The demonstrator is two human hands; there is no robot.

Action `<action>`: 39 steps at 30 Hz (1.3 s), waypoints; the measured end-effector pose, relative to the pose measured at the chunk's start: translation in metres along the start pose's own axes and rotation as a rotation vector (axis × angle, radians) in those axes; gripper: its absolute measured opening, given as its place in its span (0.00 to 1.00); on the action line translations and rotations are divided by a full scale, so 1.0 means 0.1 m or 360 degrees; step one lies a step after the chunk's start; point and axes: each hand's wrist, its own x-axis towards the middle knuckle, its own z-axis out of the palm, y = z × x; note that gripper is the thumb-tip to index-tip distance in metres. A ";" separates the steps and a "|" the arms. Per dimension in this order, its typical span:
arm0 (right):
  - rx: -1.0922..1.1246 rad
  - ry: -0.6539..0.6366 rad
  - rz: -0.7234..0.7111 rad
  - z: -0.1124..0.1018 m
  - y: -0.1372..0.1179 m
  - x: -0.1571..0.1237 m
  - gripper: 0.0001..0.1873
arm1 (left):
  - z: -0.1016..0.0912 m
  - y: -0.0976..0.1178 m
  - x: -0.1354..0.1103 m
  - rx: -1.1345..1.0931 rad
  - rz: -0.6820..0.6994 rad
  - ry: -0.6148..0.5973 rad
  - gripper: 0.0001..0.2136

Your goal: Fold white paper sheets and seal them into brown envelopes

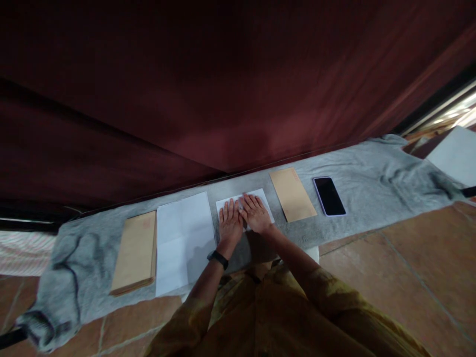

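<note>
A folded sheet of white paper [265,198] lies on the grey cloth in front of me. Flat on its left part rests my left hand [230,220], fingers stretched out, with a dark band on the wrist. My right hand [256,213] presses flat on the right part of the same sheet, its fingers extended and close to the left hand's. Both palms hide much of the paper. To the left is a stack of larger white paper sheets [184,243] with crease lines. A single brown envelope [293,194] lies to the right of my hands.
A stack of brown envelopes [136,250] sits at the left. A phone [329,196] with a purple edge lies right of the single envelope. Grey cloth [368,183] covers the narrow bench, wrinkled at both ends. A dark red curtain [230,109] hangs behind it; floor tiles [390,267] show in front.
</note>
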 end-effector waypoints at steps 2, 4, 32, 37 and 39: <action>-0.0016 0.0012 0.0011 0.00 0.08 -0.05 0.28 | 0.00 0.00 -0.03 0.0011 -0.0032 0.0037 0.26; -0.0034 0.0019 0.0031 -0.01 0.16 -0.10 0.29 | 0.00 0.00 -0.05 0.0022 -0.0081 0.0073 0.26; -0.0091 0.0116 -0.0040 -0.11 0.36 -0.15 0.26 | -0.31 -0.52 -0.04 -0.1348 -0.1150 0.0134 0.17; -0.0062 0.0131 -0.0027 -0.16 0.36 -0.14 0.25 | -0.42 -0.51 -0.08 -0.1524 -0.1222 0.0011 0.08; -0.0036 0.0142 -0.0017 -0.18 0.33 -0.18 0.25 | -0.45 -0.50 -0.10 -0.1595 -0.1249 -0.0020 0.09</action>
